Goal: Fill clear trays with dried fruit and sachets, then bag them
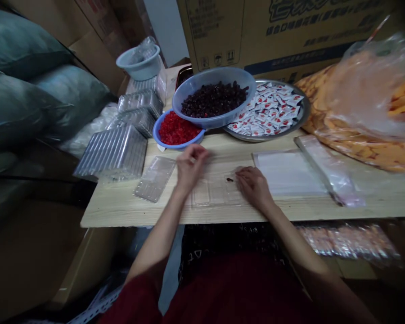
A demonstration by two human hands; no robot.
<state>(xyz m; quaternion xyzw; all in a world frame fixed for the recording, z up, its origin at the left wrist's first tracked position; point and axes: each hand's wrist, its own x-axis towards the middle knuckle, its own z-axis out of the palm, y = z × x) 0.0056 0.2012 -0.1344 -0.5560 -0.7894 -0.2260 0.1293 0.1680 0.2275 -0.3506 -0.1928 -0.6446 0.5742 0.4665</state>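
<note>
A clear plastic compartment tray (pixel 213 191) is laid flat on the wooden table (pixel 121 211), near its front edge, between the two hands. The left hand (pixel 190 170) is held over the tray's far left corner with its fingers curled together; whether anything is pinched in them cannot be told. The right hand (pixel 254 185) is rested on the tray's right end, fingers loosely bent, and a small dark fruit piece (pixel 229 179) is seen in a compartment just beside its fingertips.

A second clear tray (pixel 154 178) is lying to the left, and stacks of the same trays (pixel 114 153) are piled further left and behind. Beyond the hands, a small blue bowl of red pieces (pixel 176 130) is set partly under a larger blue bowl of dark dried fruit (pixel 213 100), and a metal pan of red-and-white sachets (pixel 269 111) is placed to its right. A pile of flat clear bags (pixel 288 173) is lying just right of the right hand, with a large plastic bag of orange snacks (pixel 364 108) behind it.
</note>
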